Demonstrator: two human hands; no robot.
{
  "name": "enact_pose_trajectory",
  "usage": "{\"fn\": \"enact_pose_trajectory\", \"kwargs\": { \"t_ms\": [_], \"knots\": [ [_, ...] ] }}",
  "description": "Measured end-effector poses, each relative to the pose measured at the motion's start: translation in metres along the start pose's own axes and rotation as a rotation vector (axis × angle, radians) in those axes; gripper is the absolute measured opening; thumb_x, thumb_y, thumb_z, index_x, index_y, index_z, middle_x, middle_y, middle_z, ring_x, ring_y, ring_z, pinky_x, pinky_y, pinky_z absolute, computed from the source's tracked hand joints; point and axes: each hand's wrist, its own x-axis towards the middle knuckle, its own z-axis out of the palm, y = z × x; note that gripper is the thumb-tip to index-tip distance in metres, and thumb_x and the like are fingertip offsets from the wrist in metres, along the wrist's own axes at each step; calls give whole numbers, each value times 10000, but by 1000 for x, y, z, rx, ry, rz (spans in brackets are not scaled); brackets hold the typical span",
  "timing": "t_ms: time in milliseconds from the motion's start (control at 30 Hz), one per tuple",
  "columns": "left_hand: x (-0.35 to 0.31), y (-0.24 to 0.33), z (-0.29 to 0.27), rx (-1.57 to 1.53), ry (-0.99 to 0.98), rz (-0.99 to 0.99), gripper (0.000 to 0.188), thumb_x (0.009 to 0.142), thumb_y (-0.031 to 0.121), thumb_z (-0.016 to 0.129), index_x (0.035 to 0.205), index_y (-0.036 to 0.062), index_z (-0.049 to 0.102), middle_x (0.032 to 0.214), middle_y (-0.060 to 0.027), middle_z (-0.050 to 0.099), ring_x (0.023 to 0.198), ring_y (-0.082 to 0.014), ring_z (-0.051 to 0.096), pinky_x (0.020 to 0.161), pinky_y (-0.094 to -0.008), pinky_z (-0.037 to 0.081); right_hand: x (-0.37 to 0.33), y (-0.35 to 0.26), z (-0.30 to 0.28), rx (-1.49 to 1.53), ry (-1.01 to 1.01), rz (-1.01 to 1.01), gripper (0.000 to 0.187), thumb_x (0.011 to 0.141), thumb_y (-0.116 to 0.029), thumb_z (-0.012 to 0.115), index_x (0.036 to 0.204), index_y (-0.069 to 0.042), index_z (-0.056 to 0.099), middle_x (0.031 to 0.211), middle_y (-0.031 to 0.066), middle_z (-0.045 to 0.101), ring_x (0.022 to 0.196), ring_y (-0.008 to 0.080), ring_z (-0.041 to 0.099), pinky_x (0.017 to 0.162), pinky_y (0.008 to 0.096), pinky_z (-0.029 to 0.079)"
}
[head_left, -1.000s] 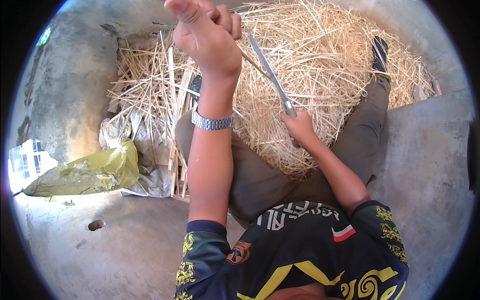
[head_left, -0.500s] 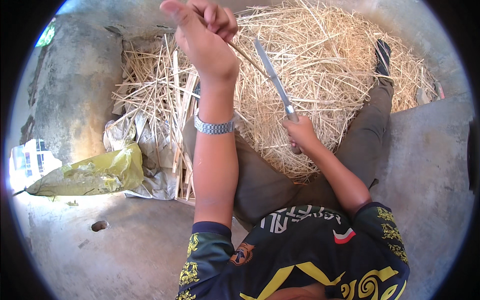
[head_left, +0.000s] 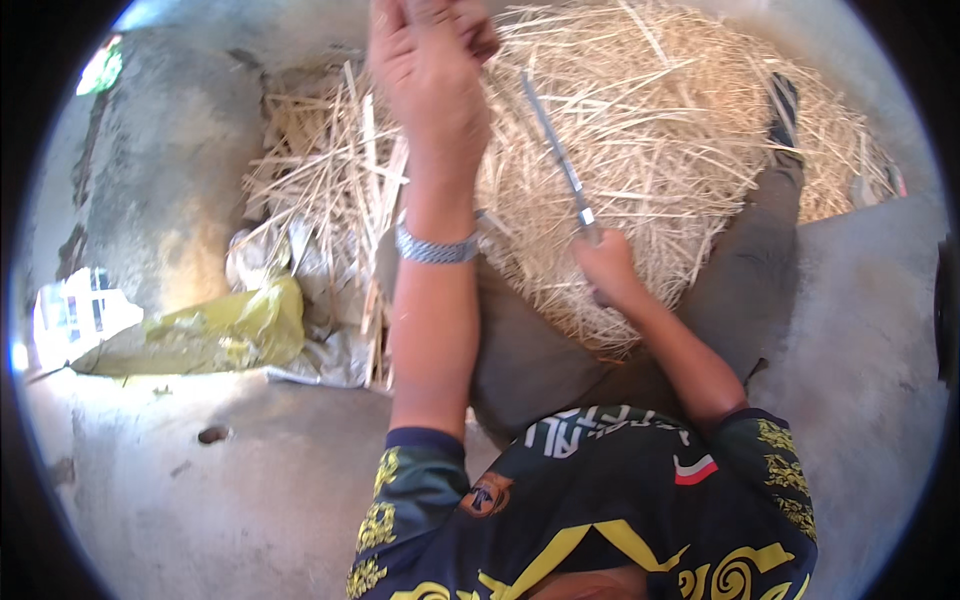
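Observation:
My right hand (head_left: pixel 610 270) is wrapped round the handle of a long, narrow knife (head_left: pixel 559 150). Its blade points up and away, edge-on, over the shavings. At the top of the picture, my left hand (head_left: pixel 437 75) is raised with its fingers curled in and partly cut off by the frame. Whatever it grips is hidden. On that wrist is a silver metal watch (head_left: pixel 436 248). Under both hands spreads a big heap of pale, thin wood or bamboo shavings (head_left: pixel 640 150).
Longer pale strips (head_left: pixel 320 155) lie loosely at the left, beside a crumpled yellow sack (head_left: pixel 250 325). My outstretched right leg (head_left: pixel 755 225) borders the heap. Concrete walls (head_left: pixel 170 170) surround it, and the concrete floor (head_left: pixel 290 480) has a small hole (head_left: pixel 214 435).
The knife has turned edge-on, its tip apart from the left hand. My left hand has turned and moved slightly right; the thin strip that ran from it to the blade no longer shows.

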Motion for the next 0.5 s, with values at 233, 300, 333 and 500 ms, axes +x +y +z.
{"fn": "enact_pose_trajectory", "kwargs": {
  "t_ms": [233, 300, 333, 500],
  "knots": [
    [-2, 0, 12, 90, 94, 94, 261, 1098, 303, 476, 1020, 73, 572, 665, 47, 432, 588, -50, 396, 537, -209, 348, -31, -56, 1, 85, -26, -395, 221, 867, -144, 640, 695, -38, 549, 591, -3, 539, 562, 79, 482, 535, 313, 401],
    [-8, 9, 23, 112, 148, 37, 263, 1095, 300, 482, 1028, 62, 573, 664, 41, 446, 580, -49, 418, 523, -209, 371, -17, -35, 6, 5, 67, -519, 207, 860, -120, 638, 691, -53, 539, 579, -8, 521, 512, 78, 475, 483, 302, 387],
    [-9, 11, 22, 103, 119, 54, 267, 1094, 300, 484, 1030, 56, 573, 667, 34, 460, 577, -50, 429, 521, -211, 390, -8, -23, 5, 95, 18, -336, 188, 856, -111, 639, 708, -55, 537, 575, -7, 514, 483, 84, 466, 454, 302, 377],
    [3, 6, -2, 119, 42, 87, 292, 1089, 301, 487, 1051, 26, 578, 709, -7, 550, 609, -73, 534, 563, -223, 495, 18, 19, -4, 264, -30, 189, 132, 845, -71, 646, 828, -57, 516, 554, -23, 453, 382, 86, 400, 350, 275, 323]
  ]
}}
